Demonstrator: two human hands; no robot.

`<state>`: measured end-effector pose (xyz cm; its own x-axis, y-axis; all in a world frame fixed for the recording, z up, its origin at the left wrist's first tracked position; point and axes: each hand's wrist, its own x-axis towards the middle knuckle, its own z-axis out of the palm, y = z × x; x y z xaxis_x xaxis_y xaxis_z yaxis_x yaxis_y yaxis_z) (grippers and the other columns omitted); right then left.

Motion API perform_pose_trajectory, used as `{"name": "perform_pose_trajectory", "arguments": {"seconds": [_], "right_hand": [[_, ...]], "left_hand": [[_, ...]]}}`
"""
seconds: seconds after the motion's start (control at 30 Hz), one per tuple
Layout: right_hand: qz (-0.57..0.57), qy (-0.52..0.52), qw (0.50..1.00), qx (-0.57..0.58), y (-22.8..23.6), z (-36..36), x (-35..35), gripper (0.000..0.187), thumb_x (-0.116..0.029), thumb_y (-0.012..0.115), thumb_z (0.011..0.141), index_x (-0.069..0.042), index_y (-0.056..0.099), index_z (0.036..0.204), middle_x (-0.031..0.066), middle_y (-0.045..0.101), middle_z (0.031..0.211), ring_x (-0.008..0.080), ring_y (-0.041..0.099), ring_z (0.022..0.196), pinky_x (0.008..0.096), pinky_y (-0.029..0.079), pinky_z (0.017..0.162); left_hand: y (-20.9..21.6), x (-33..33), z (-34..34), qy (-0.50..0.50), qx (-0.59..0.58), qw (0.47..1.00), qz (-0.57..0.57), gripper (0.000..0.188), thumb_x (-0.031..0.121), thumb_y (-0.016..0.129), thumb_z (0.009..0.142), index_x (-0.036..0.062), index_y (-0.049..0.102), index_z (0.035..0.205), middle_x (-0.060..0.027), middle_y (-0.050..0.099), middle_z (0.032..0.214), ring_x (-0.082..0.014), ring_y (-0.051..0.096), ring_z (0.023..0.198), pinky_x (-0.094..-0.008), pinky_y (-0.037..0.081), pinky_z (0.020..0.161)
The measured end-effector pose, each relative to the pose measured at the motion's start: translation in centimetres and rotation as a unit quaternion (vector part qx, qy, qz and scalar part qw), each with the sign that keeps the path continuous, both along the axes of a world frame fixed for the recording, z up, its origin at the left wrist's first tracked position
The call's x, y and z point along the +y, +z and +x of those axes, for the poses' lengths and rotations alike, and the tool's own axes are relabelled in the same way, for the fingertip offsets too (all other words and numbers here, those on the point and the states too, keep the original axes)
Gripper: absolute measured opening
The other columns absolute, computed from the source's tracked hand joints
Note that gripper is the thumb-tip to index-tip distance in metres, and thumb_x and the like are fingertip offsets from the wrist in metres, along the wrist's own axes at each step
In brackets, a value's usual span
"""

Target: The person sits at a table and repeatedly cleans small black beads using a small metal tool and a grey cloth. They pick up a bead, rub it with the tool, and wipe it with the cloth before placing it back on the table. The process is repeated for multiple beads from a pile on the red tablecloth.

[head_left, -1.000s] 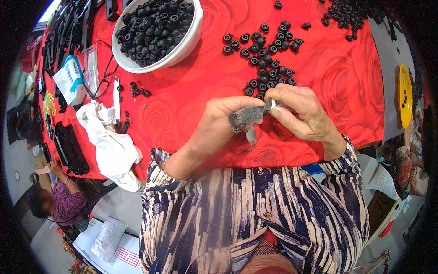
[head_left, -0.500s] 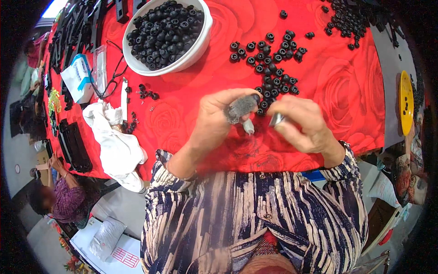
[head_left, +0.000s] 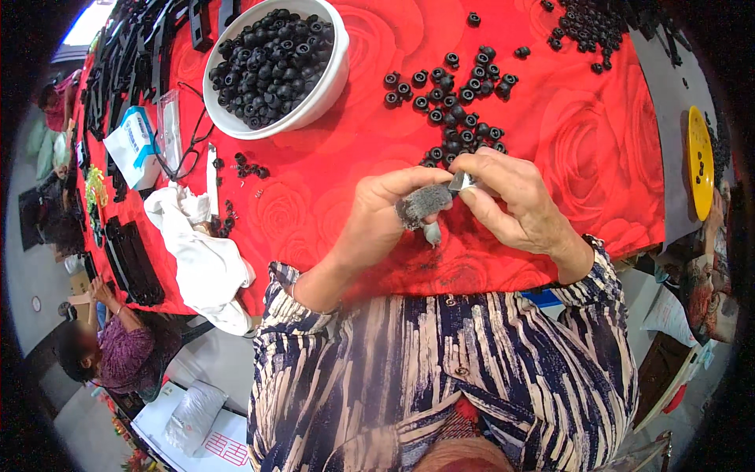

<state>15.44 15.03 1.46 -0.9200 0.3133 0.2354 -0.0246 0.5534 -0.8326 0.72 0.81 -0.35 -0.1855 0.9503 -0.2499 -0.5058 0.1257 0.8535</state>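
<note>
Mid-assembly, by the look of it: left hand closed around a small grey block, held above the near edge of the red tabletop. Right hand pinching a small silvery piece between thumb and forefinger, pressed against the block's end at 3 o'clock. A small grey tab hanging from the block's underside, too small to make out. Directly beyond the hands, at 12 o'clock, a loose scatter of black rubber rings; further off at 10 o'clock, a white bowl heaped with more of the same. At 9 o'clock, a crumpled white cloth over the tabletop's edge.

Likely step: seating the silvery piece into or onto the block. Next move probably calling for a steady grip on the block, fine alignment, then a firm push without letting the piece slip.
</note>
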Motion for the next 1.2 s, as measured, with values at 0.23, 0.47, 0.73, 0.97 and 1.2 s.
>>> {"name": "perform_pose_trajectory", "arguments": {"seconds": [0.23,0.47,0.73,0.97,1.2], "right_hand": [[-0.020,-0.007,1.000,-0.016,0.2,-0.1,0.0,0.019,-0.004,0.057,0.079,0.001,0.056,0.098,0.0138,0.055,0.076,0.0279,0.056,0.063,0.0359,0.044,0.054],[-0.016,-0.005,0.999,-0.030,0.1,0.0,0.2,0.019,-0.005,0.057,0.080,0.001,0.056,0.097,0.0138,0.055,0.075,0.0278,0.056,0.063,0.0358,0.044,0.054],[-0.016,0.016,1.000,0.002,-0.4,-0.1,0.4,0.016,-0.006,0.058,0.079,0.001,0.057,0.094,0.0134,0.055,0.074,0.0287,0.057,0.064,0.0362,0.045,0.055],[-0.025,0.099,0.994,0.022,0.0,-0.1,-0.2,0.023,-0.006,0.064,0.073,0.001,0.058,0.094,0.0119,0.053,0.071,0.0268,0.056,0.062,0.0363,0.043,0.054],[0.122,-0.002,0.982,0.142,-0.1,-0.3,-1.1,0.044,-0.004,0.072,0.061,0.002,0.059,0.102,0.0099,0.052,0.074,0.0229,0.055,0.060,0.0331,0.044,0.050]], "left_hand": [[-0.2,-0.1,-0.3,-0.007,-0.032,0.999,0.024,0.024,0.002,0.053,0.088,-0.0003,0.061,0.110,-0.0050,0.063,0.087,-0.0087,0.059,0.065,-0.0227,0.050,0.058],[-0.3,0.0,-0.4,-0.013,0.009,0.999,0.029,0.023,0.003,0.053,0.088,-0.0010,0.061,0.110,-0.0057,0.062,0.088,-0.0098,0.060,0.063,-0.0231,0.050,0.057],[0.0,-0.1,-0.4,-0.027,-0.036,0.999,-0.015,0.022,0.001,0.053,0.087,-0.0005,0.063,0.106,-0.0054,0.063,0.086,-0.0094,0.059,0.065,-0.0243,0.051,0.059],[-0.3,0.4,-1.7,0.066,-0.093,0.993,0.024,0.021,-0.001,0.054,0.086,-0.0004,0.063,0.105,-0.0079,0.063,0.085,-0.0108,0.058,0.069,-0.0236,0.049,0.061],[-1.2,-0.4,1.0,-0.043,-0.241,0.970,-0.008,0.019,0.006,0.056,0.088,-0.0006,0.060,0.105,-0.0081,0.064,0.087,-0.0093,0.060,0.070,-0.0202,0.051,0.062]]}}
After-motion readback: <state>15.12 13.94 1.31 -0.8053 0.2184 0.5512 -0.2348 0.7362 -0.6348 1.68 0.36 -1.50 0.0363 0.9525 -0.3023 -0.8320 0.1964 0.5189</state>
